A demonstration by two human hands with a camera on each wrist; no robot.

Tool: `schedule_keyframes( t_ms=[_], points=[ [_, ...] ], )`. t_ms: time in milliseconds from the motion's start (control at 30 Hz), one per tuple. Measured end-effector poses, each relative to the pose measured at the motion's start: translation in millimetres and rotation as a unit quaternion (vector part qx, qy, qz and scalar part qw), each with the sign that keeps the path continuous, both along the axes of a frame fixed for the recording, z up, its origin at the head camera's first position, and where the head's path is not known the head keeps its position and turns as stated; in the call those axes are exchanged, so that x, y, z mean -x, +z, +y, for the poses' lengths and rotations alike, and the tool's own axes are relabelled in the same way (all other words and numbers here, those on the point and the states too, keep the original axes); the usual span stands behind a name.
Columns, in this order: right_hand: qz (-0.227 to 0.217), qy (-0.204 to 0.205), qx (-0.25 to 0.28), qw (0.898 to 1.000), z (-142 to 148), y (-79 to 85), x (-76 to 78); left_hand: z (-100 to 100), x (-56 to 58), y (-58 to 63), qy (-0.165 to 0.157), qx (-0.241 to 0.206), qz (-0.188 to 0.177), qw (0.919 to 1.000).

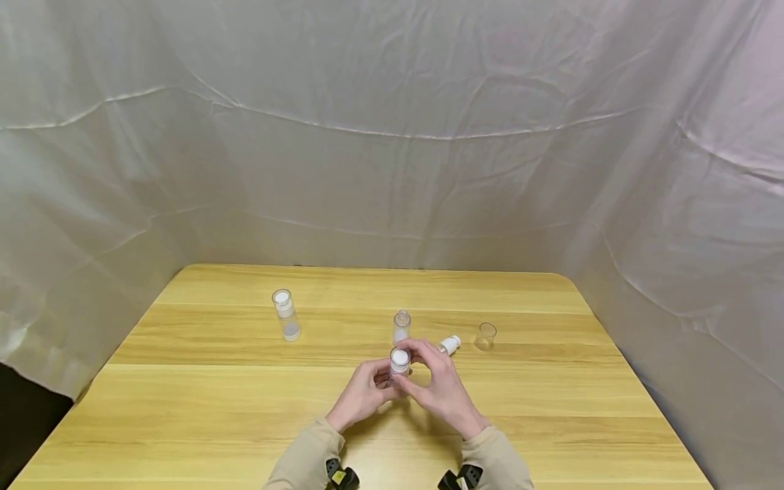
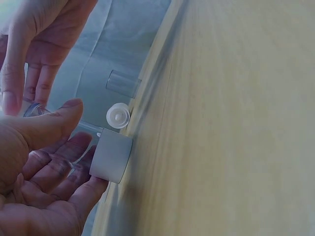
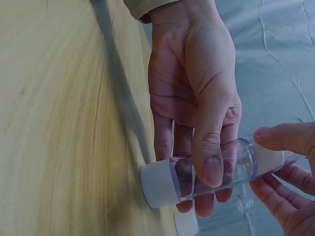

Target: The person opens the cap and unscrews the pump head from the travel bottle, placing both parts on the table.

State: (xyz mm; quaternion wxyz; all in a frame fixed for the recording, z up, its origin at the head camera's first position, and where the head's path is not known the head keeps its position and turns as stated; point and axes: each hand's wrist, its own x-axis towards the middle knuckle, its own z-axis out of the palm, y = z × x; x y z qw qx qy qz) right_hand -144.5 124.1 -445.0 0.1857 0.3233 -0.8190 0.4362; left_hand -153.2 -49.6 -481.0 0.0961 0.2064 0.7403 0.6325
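The left hand (image 1: 360,395) has thumb and fingers curled round the transparent body of a slim clear cylindrical bottle (image 3: 231,172); the right hand (image 1: 442,391) pinches its white top (image 3: 269,158). The bottle's long axis runs roughly upright, white top upward, white base (image 3: 158,184) toward the yellow wood-grain bench (image 1: 551,388). Beyond it stands an open-necked clear bottle (image 1: 401,329); rightward, a white pump (image 1: 450,344) lies, then a clear cylindrical cap (image 1: 485,337) stands. Well left stands a capped clear-and-white bottle (image 1: 286,312).
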Motion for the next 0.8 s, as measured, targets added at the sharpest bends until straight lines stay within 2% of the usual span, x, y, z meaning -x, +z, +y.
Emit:
schedule_keyframes(
  t_ms=[233, 800],
  points=[
    [0.008, 0.008, 0.023, 1.000, -0.1, -0.9, 1.3, -0.4, -0.1, 0.2, -0.003, -0.010, -0.014, 0.9998],
    [0.010, 0.004, 0.040, 0.999, 0.1, -4.2, 1.2, 0.1, -0.3, 0.3, -0.004, -0.008, -0.006, 0.9999]
  ],
)
